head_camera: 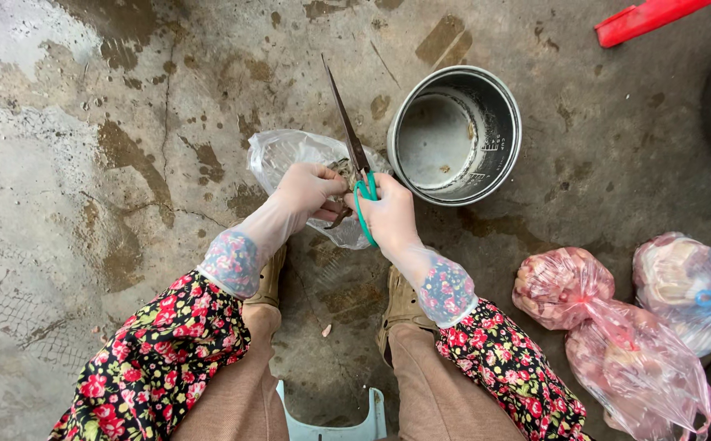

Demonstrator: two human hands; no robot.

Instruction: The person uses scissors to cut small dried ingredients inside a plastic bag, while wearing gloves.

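L hand (310, 189) is closed on a small dark piece (341, 169), pinched at the mouth of a clear plastic bag (286, 155) lying on the wet concrete floor (86, 163). R hand (386, 214) is closed around the green handles of the scissors (354, 143), blades up and away from the body, tips toward the steel pot (456, 135). Both hands wear thin clear gloves w/ floral cuffs.

Handling, as a judgement: the piece looks small, soft, prob. wet and slippery, so a firm fingertip pinch close to the cut line suits it; too small to tell what it is exactly. Bag is limp, thin film, very light, no stiffness; grip it by a bunched fold or the rim, not the flat wall. Scissors are stiff, long-bladed, sharp; hold by the loops only. Gloves + wet = less grip.

Counts:
- scissors: 1
- clear bag at the hands: 1
- steel pot, nearly empty, just beside the R hand: 1
- tied bags of pinkish meat (564, 286) on the floor to the right, touching each other: 3, one w/ a blue tie
- red plastic object (646, 18) at top edge: 1
- other vessels cut off at right edge: 2, partly seen
- pale plastic stool (331, 425) under the person: 1
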